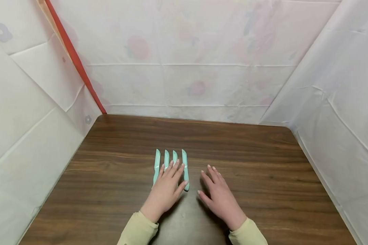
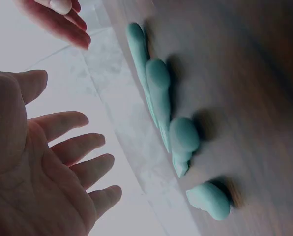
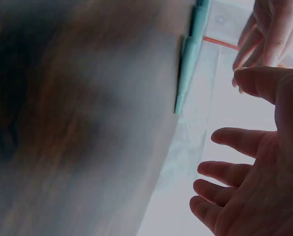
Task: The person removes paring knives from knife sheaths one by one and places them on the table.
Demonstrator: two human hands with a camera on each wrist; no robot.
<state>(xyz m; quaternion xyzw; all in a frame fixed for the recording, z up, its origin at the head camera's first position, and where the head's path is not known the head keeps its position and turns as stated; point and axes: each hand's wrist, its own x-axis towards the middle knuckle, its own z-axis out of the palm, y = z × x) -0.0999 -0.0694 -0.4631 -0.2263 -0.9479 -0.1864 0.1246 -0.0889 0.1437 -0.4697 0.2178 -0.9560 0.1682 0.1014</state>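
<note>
Several mint-green knives, their blades apparently in matching covers, lie side by side on the table with tips toward the back. The leftmost knife (image 1: 157,160) and the rightmost knife (image 1: 185,168) show most; a wider gap sets the rightmost apart. Over the row hovers my left hand (image 1: 167,190), palm down and fingers spread, hiding the middle handles. In the left wrist view the rounded handle ends (image 2: 185,133) show below that palm, apart from it. To the right of the row, my right hand (image 1: 221,199) hangs over bare wood, fingers extended, holding nothing.
The dark wood-grain table (image 1: 248,146) is bordered by white floral sheets (image 1: 171,85) at the back and both sides. A red strip (image 1: 76,61) runs down to the back left corner.
</note>
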